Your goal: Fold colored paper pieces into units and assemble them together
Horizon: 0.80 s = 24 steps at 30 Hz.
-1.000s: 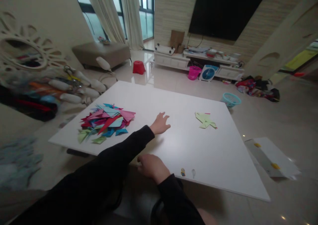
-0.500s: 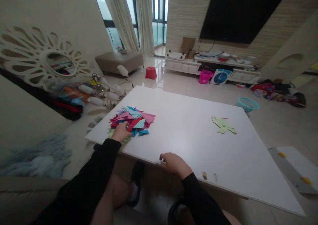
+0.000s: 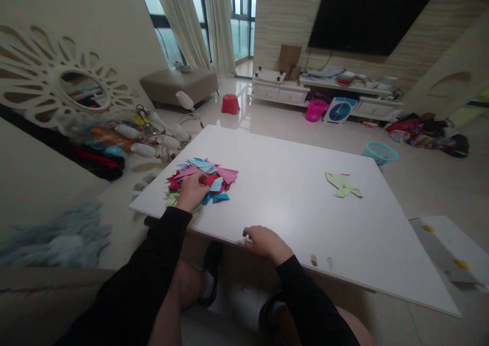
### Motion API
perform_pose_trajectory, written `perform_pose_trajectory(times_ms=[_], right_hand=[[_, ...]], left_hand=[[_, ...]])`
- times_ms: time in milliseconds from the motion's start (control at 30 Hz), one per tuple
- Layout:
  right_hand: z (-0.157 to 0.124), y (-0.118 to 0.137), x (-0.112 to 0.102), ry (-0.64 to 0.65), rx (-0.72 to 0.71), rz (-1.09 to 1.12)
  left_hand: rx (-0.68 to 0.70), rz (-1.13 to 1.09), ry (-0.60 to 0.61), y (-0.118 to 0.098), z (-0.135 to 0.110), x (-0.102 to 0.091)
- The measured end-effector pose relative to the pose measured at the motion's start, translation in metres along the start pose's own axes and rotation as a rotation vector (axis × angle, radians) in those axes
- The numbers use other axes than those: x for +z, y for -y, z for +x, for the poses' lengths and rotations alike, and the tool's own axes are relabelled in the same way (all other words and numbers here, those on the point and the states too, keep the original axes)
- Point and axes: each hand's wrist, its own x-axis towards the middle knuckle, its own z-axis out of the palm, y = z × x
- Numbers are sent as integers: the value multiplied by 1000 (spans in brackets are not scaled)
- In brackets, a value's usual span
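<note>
A heap of folded paper pieces in pink, red, blue, purple and green (image 3: 228, 175) lies on the left part of the white table (image 3: 282, 183). My left hand (image 3: 192, 190) reaches over this heap, its fingers curled and closed on a red folded paper piece (image 3: 210, 180); the fingertips partly cover it. By the table's near edge rests my right hand (image 3: 268, 244), empty, fingers loosely bent with thumb and forefinger apart. Far off to the right sit some light green folded paper pieces (image 3: 343, 185), with a small pink strip at their top.
Two small flat items, a yellow-and-dark figure (image 3: 314, 260) and a pale one (image 3: 330, 262), lie near the front edge. A turquoise basket (image 3: 381, 153) stands beyond the right corner. White lamp arms (image 3: 168, 142) crowd the left side. A red stool (image 3: 230, 104) is behind the table.
My left hand has moved up and slightly right over the heap, with its fingers now more curled. My right hand stays by the table edge. The view has tilted slightly.
</note>
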Motion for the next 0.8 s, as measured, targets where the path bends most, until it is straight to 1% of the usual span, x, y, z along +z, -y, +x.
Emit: perform_pose_trajectory(times_ms=[100, 200, 267, 300, 333, 367, 433, 500, 533, 600, 667, 800], right_hand=[[-3, -2, -2, -21, -7, 21], [-5, -3, -5, -88, 43, 18], [-4, -4, -9, -207, 84, 45], [-3, -4, -12, -301, 96, 98], [-1, -5, -15, -412, 103, 193], [1, -7, -19, -529, 106, 331], [4, -11, -28, -738, 106, 701], [4, -16, -37, -848, 81, 1093], [4, -19, -40, -876, 56, 1248], [2, -25, -45, -925, 9, 1445], [1, -31, -47, -996, -22, 1538], [6, -41, -50, -1083, -37, 1622]], left_hand=[[-29, -44, -36, -22, -6, -3], [-55, -85, -88, -47, -12, -3], [-53, -214, -157, -68, -19, 4], [-52, -346, -179, -79, -22, 9], [-57, -523, -160, -91, -27, 17], [-63, -726, -114, -103, -32, 25], [-148, -1089, 4, -123, -41, 43], [-250, -1333, 142, -139, -50, 57], [-287, -1408, 199, -144, -53, 63], [-330, -1492, 306, -152, -57, 69], [-345, -1527, 377, -155, -58, 72], [-360, -1528, 423, -156, -53, 79]])
